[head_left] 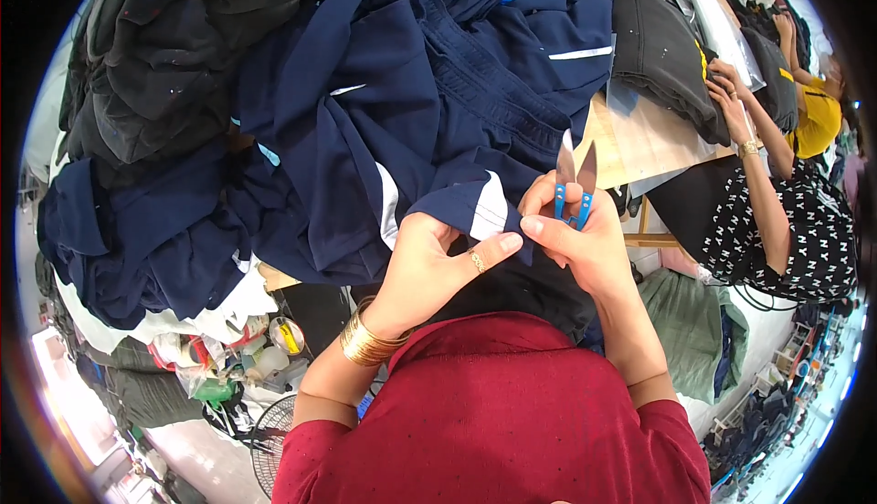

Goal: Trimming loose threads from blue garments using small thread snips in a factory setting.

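A pair of navy trousers [388, 70] with a gathered waistband and white side stripes lies spread over the pile in front of me. My left hand [434, 262] is closed on the end of one leg [491, 207], fingers under the cloth and thumb along its near edge. Blue-handled thread snips [587, 171] sit in my right hand [585, 239], blades parted and pointing away from me. The thumb and fingertips of that same hand also pinch the cloth edge, close beside my left thumb. My left fingertips are hidden beneath the fabric.
Dark grey garments [192, 57] are heaped at the far left, more navy clothing [128, 239] below them. Folded dark trousers [662, 57] lie right on the wooden table [630, 143], under a co-worker's hands [731, 102]. A fan [271, 440] stands at lower left.
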Tool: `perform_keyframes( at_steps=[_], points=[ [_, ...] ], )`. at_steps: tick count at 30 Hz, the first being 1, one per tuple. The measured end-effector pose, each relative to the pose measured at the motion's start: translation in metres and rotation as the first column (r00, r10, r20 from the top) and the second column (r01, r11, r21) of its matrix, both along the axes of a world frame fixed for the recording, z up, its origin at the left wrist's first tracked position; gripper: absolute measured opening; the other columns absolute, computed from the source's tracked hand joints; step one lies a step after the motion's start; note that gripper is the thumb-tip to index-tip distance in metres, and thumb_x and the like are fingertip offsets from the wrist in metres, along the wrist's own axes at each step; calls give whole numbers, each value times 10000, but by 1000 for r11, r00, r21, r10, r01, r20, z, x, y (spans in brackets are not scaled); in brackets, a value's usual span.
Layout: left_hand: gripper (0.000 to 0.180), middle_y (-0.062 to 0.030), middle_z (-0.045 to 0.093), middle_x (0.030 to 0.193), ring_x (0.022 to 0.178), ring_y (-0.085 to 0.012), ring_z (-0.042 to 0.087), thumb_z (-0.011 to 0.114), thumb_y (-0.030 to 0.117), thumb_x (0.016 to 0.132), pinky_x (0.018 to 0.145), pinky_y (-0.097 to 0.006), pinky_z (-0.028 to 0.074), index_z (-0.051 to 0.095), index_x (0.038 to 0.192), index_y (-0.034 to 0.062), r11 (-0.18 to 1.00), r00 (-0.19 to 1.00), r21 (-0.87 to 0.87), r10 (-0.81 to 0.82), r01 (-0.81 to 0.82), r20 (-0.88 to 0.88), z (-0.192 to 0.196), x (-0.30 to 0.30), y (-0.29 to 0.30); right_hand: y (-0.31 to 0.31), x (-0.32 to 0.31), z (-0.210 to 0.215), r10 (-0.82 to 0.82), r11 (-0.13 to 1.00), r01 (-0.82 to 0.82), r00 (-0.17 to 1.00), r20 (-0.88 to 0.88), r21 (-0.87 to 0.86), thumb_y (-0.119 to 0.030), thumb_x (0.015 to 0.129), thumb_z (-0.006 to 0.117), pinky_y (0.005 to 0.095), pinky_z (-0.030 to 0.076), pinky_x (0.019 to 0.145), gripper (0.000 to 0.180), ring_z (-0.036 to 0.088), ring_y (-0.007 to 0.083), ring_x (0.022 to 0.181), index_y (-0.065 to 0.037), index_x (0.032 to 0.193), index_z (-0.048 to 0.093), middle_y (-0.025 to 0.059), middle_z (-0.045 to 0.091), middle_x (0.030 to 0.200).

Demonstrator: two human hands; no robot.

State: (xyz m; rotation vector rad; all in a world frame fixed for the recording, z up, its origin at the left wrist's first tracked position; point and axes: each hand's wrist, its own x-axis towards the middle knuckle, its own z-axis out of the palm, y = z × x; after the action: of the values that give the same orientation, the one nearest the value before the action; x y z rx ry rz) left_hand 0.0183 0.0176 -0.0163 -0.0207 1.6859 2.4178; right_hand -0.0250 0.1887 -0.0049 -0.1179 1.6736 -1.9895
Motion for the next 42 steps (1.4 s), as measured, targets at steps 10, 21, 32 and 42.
perform_keyframes(
  at_steps=[10, 21, 32, 42],
  points=[
    [227, -41, 605, 924, 863, -102, 551, 676, 115, 799, 796, -250, 438, 590, 966, -13, 996, 999, -87, -28, 31, 34, 2, 1, -7, -2, 2, -3, -16, 999, 16, 1000, 2, -49, -85, 758, 650, 170, 266, 400, 137, 373, 25, 475, -21, 759, 529, 1, 479, 740],
    [212, -37, 624, 892, 828, -87, 564, 626, 106, 845, 751, -227, 453, 593, 1003, -32, 999, 988, -39, 13, -7, 154, 7, 4, -9, -2, 2, 0, -30, 1000, 30, 999, -15, -3, -59, 744, 674, 169, 277, 410, 134, 390, 33, 478, -1, 753, 553, 21, 499, 739],
    [236, -30, 621, 887, 815, -80, 560, 661, 109, 820, 749, -227, 452, 597, 1006, -22, 1000, 994, -13, 10, -8, 108, 6, 4, -8, -5, 5, 2, -39, 999, 39, 998, -44, -3, -47, 744, 674, 171, 273, 430, 115, 406, 30, 504, -4, 752, 568, 10, 503, 730],
    [217, -43, 633, 883, 800, -100, 584, 653, 103, 822, 734, -243, 476, 605, 991, -25, 996, 983, 9, 83, -86, 162, 4, 2, -7, -14, 10, 1, -89, 995, 92, 991, -100, 31, -28, 777, 628, 167, 287, 446, 78, 409, 19, 513, -5, 761, 555, -8, 507, 706]
  ],
)
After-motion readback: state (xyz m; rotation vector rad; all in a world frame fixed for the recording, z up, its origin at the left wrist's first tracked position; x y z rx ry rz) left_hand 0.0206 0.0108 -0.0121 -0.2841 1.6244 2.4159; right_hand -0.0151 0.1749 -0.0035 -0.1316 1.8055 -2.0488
